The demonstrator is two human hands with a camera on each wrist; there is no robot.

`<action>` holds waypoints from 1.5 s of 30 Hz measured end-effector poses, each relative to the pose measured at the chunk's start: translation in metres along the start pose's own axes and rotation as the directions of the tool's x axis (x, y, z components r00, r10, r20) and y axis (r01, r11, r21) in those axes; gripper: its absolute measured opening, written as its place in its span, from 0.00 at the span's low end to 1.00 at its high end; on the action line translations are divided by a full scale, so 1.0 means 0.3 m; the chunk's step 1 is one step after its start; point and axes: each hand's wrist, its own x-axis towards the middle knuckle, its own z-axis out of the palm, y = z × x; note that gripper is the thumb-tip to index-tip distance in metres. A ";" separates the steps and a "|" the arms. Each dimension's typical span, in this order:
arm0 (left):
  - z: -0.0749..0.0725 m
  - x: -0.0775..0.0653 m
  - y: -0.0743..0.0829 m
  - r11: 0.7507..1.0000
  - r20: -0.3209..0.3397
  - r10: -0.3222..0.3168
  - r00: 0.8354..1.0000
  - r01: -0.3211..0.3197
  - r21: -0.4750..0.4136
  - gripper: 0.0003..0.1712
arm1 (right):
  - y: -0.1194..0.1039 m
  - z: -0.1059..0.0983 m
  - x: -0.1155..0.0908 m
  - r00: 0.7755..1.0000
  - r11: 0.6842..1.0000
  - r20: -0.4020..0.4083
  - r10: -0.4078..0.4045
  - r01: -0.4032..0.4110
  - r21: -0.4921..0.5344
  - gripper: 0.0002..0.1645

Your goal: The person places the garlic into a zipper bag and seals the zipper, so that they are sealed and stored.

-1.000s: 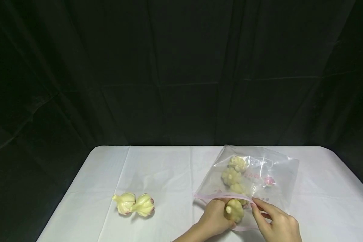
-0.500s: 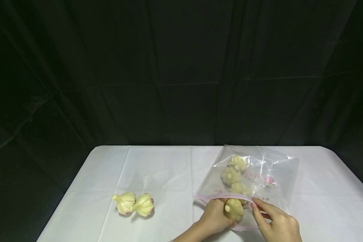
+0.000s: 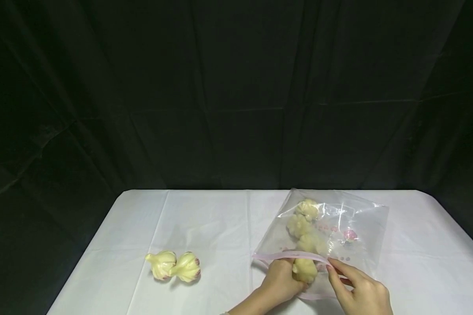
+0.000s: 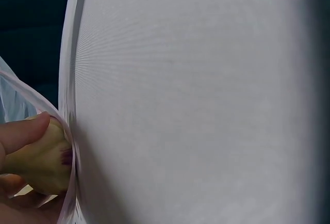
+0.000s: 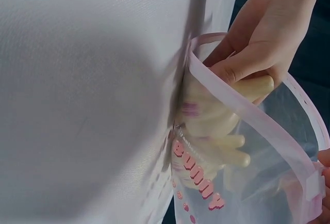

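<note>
A clear zip bag (image 3: pixel 364 218) with a pink rim lies on the right side of the table. My left hand (image 3: pixel 280 280) reaches into its mouth and holds a pale garlic bulb (image 3: pixel 305 270), its stem toward me. The left wrist view shows the thumb pressed on this garlic bulb (image 4: pixel 46 157), with fingers beneath. My right hand (image 3: pixel 362 291) pinches the pink rim (image 5: pixel 252 118) between thumb and forefinger, lifting it open. Several garlic bulbs (image 3: pixel 307 209) lie inside, seen through the plastic; pink "Bunny" lettering (image 5: pixel 198 175) marks the bag.
Two loose garlic bulbs, one to the left (image 3: pixel 162 265) and one to the right (image 3: pixel 188 267), touch each other on the left part of the white-covered table (image 3: pixel 217 227). A black curtain (image 3: pixel 236 96) hangs behind the table's far edge.
My left hand has pushed its garlic bulb slightly farther into the bag, and the bulb's stem has tipped. The bulbs inside shift a little away from me. My right hand stays put.
</note>
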 end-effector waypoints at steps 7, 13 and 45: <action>-0.002 -0.004 -0.002 1.000 -0.016 0.005 1.000 -0.005 -0.024 0.34 | 0.000 -0.001 0.001 1.000 1.000 -0.005 -0.013 0.014 0.013 0.07; -0.006 -0.007 -0.003 0.999 -0.014 0.001 1.000 -0.001 -0.053 0.32 | 0.000 -0.001 0.002 1.000 1.000 -0.006 -0.008 0.008 0.010 0.07; -0.174 -0.180 -0.049 0.999 0.083 -0.011 0.996 0.015 -0.050 0.32 | -0.010 -0.001 0.009 0.999 1.000 0.020 0.024 -0.024 -0.009 0.09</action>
